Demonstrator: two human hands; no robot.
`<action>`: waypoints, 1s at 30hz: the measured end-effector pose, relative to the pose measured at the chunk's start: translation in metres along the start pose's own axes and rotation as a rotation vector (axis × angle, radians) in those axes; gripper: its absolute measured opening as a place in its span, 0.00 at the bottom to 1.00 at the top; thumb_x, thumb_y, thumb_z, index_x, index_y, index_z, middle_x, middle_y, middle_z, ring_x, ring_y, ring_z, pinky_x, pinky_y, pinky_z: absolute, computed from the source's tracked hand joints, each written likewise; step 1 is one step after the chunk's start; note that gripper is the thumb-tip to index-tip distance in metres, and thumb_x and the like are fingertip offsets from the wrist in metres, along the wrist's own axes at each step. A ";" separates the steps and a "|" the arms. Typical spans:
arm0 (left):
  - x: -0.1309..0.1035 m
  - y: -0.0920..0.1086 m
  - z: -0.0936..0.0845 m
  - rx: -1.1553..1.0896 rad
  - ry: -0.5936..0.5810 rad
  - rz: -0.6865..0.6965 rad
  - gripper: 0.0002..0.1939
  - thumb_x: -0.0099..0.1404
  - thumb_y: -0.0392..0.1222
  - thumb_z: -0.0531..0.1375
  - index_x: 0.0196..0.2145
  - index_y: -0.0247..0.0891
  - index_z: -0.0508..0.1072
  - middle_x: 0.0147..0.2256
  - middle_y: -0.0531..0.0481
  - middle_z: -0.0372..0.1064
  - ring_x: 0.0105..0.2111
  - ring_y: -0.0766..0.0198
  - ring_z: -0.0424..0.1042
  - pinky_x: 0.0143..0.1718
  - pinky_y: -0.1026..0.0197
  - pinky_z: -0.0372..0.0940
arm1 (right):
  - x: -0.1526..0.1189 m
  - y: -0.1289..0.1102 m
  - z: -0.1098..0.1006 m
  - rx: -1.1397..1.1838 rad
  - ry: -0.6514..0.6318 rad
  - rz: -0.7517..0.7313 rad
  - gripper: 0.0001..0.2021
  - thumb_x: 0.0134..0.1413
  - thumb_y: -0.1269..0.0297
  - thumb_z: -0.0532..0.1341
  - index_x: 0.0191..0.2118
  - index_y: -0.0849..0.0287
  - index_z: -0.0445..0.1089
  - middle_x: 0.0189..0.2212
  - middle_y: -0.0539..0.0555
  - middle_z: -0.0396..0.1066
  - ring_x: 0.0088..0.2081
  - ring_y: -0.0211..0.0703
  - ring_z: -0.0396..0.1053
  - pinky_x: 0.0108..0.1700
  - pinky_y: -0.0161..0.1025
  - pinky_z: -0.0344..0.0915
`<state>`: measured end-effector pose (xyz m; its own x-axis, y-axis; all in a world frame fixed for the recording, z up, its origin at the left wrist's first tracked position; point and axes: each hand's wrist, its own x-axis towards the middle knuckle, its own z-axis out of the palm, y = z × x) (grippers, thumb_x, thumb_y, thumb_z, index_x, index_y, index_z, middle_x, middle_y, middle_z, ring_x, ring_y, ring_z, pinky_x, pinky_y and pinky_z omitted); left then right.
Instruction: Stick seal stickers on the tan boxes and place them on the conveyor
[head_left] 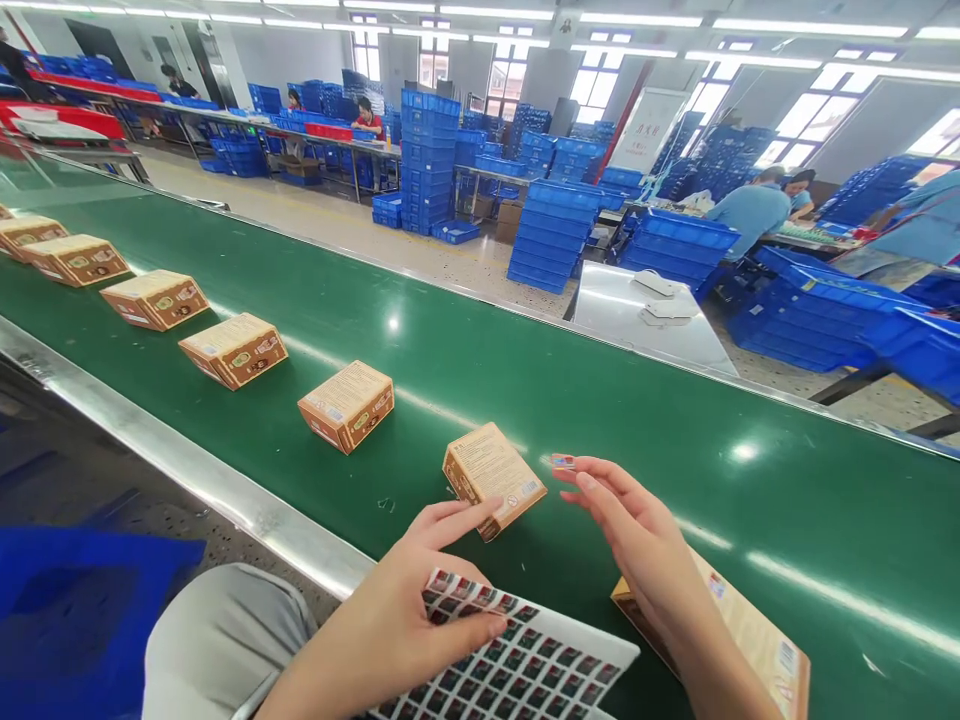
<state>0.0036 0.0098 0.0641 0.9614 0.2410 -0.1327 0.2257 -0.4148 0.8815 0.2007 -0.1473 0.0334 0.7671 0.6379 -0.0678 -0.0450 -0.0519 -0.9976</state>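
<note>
My left hand (420, 610) grips a sheet of small stickers (517, 660) between thumb and fingers, while its index finger touches a brown cardboard box (495, 470) on the green conveyor belt (420, 500). Just right of that box, my right hand (622, 510) has a small shiny sticker (562, 462) at its fingertips. Under my right forearm lies another brown box (757, 640), partly hidden, with a small shiny sticker (716, 585) on its top.
More brown boxes, such as one nearby (349, 405), line the belt toward the far left. A metal rail (300, 545) edges the near side. Beyond the belt stand stacked blue crates (551, 235), a metal table (637, 320) and several people at benches.
</note>
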 end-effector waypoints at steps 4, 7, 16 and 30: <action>0.013 -0.006 0.003 -0.004 -0.068 -0.010 0.09 0.63 0.48 0.65 0.27 0.43 0.79 0.70 0.59 0.48 0.72 0.44 0.40 0.70 0.44 0.47 | 0.022 -0.003 0.013 0.046 -0.041 0.058 0.17 0.55 0.46 0.69 0.37 0.55 0.75 0.54 0.55 0.73 0.55 0.53 0.68 0.59 0.46 0.61; 0.019 -0.007 0.008 -0.040 -0.106 0.031 0.13 0.63 0.48 0.64 0.24 0.41 0.77 0.69 0.56 0.53 0.71 0.43 0.41 0.69 0.44 0.51 | 0.034 -0.003 0.023 0.073 -0.084 0.138 0.18 0.52 0.46 0.69 0.37 0.57 0.76 0.51 0.57 0.75 0.48 0.52 0.72 0.50 0.43 0.66; 0.026 0.008 0.022 -0.130 -0.125 0.055 0.10 0.61 0.42 0.65 0.23 0.41 0.76 0.69 0.59 0.50 0.71 0.41 0.38 0.68 0.44 0.54 | 0.032 0.007 0.010 0.020 -0.062 0.177 0.19 0.49 0.45 0.71 0.35 0.57 0.75 0.45 0.56 0.77 0.39 0.49 0.73 0.37 0.38 0.67; 0.037 0.019 0.044 -0.154 -0.184 0.149 0.12 0.62 0.40 0.65 0.21 0.40 0.72 0.67 0.58 0.58 0.71 0.46 0.43 0.72 0.49 0.43 | 0.012 0.018 -0.015 -0.245 0.062 0.011 0.17 0.57 0.46 0.66 0.36 0.54 0.66 0.43 0.56 0.74 0.43 0.52 0.71 0.44 0.45 0.66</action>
<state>0.0500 -0.0277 0.0558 0.9978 0.0178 -0.0645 0.0669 -0.2919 0.9541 0.2185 -0.1525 0.0148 0.8058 0.5881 -0.0701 0.0974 -0.2483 -0.9638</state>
